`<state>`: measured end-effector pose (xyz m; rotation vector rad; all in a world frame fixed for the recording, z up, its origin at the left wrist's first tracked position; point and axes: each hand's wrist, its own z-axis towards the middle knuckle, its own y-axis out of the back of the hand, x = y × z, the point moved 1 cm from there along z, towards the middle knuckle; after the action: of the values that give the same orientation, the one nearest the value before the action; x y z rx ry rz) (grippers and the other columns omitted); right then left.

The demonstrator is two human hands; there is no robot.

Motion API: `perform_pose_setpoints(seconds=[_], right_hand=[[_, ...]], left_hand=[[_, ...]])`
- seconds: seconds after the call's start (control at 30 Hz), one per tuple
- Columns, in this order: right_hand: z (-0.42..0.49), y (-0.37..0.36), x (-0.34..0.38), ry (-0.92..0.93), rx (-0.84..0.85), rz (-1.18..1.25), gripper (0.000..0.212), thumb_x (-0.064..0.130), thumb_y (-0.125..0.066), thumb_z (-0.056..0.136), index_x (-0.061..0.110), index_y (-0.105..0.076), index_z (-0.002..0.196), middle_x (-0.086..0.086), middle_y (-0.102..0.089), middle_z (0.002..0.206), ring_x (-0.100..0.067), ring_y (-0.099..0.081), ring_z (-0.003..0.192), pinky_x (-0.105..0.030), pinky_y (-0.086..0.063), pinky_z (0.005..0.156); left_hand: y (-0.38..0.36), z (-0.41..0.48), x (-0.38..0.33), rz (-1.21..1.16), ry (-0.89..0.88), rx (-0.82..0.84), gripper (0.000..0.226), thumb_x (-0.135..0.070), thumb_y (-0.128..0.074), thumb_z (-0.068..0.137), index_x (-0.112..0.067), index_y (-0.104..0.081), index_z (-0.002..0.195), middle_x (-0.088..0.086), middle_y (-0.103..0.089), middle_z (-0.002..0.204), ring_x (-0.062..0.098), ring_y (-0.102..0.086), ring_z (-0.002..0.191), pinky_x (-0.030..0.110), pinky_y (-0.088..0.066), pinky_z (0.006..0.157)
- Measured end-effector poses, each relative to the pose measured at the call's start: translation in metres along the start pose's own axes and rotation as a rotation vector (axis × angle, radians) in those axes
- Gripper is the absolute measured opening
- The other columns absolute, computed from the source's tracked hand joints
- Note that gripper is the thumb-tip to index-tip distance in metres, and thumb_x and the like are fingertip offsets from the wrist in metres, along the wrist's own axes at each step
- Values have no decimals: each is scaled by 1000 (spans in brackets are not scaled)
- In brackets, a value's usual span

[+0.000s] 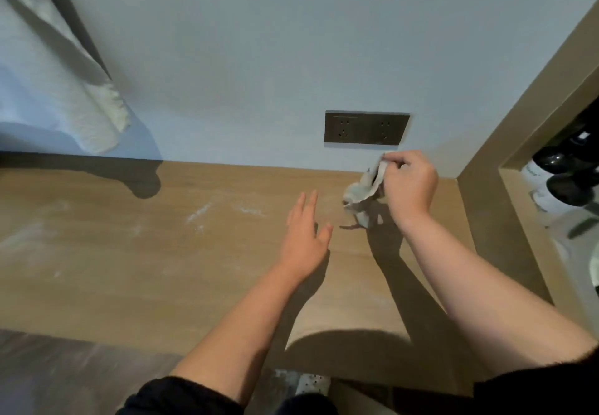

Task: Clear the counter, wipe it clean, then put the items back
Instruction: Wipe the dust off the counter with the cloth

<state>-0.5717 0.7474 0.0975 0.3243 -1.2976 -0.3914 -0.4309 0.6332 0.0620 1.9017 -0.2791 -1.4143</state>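
Observation:
A wooden counter (136,246) runs along a pale wall and shows white dusty smears at its left and middle. My right hand (409,184) pinches a crumpled pale cloth (366,188) by its top edge, near the back right corner; the cloth hangs down with its lower end at the counter surface. My left hand (306,236) reaches over the middle of the counter with fingers straight and holds nothing, a short way left of the cloth.
A dark double wall socket (366,128) sits just above the counter behind the cloth. A tan upright panel (486,220) bounds the counter on the right, with dark bottles (564,184) on a shelf beyond it. White curtains (58,90) hang at the left.

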Motion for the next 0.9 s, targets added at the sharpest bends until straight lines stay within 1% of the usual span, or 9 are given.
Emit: perform_pose_setpoints(seconds=[0.07,0.13,0.3,0.4,0.5,0.57,0.7,0.8,0.9], right_hand=[[-5,6,31,33,17,114,24,0,-55,86,15,-74,85,1,-66,91,-7,-56,84,-7,-40,74],[-15,9,59,56,65,219,26,0,-56,85,20,-73,82,2,-68,88,-6,-58,82,-7,-41,72],[-49,3,110,32,283,350,25,0,-59,85,20,-73,80,4,-70,83,-12,-66,89,-28,-52,88],[-72,-7,127,-41,497,445,33,-2,-61,85,28,-72,76,2,-72,87,-19,-68,95,-40,-53,94],[-89,-11,144,29,588,410,29,-2,-60,86,25,-73,83,5,-70,89,-15,-67,96,-37,-52,95],[-99,-12,152,58,574,352,22,-2,-61,86,15,-74,89,7,-68,85,-11,-65,92,-33,-52,95],[-122,-24,159,35,611,285,8,7,-74,79,15,-72,80,4,-65,74,-11,-60,76,-34,-52,87],[-138,-33,160,112,749,152,14,20,-80,76,17,-71,87,2,-65,80,-9,-57,77,-23,-46,73],[-157,-44,160,161,871,-19,19,24,-82,74,17,-67,85,4,-61,75,-9,-53,70,-24,-41,63]], left_hand=[[15,-7,-14,-110,-26,-27,63,-18,-54,97,-16,-24,153,2,-27,158,16,-23,145,24,-16,114],[32,-13,-24,-186,-46,-77,65,-18,-60,94,-17,-28,151,0,-35,154,14,-31,141,25,-24,114],[71,-36,-37,-222,-73,-169,77,-32,-75,82,-22,-36,148,-5,-42,148,8,-40,133,28,-34,110],[88,-51,-34,-246,-46,-231,45,-28,-76,80,-21,-59,121,-6,-65,115,8,-57,101,25,-45,86],[104,-64,-19,-245,-4,-332,9,-20,-69,84,-11,-66,83,0,-67,75,15,-59,67,31,-46,62],[118,-72,-7,-261,34,-357,17,-14,-63,87,-12,-65,71,-1,-59,61,11,-47,52,27,-36,52],[157,-97,19,-316,43,-175,21,-18,-65,91,-1,-73,83,3,-59,67,12,-44,58,24,-33,52],[189,-111,39,-357,52,-79,15,-18,-65,92,-9,-75,88,-6,-61,61,2,-48,49,16,-37,46],[217,-122,55,-418,38,-73,17,-15,-59,96,-14,-73,85,-9,-62,59,2,-52,50,18,-39,47]])
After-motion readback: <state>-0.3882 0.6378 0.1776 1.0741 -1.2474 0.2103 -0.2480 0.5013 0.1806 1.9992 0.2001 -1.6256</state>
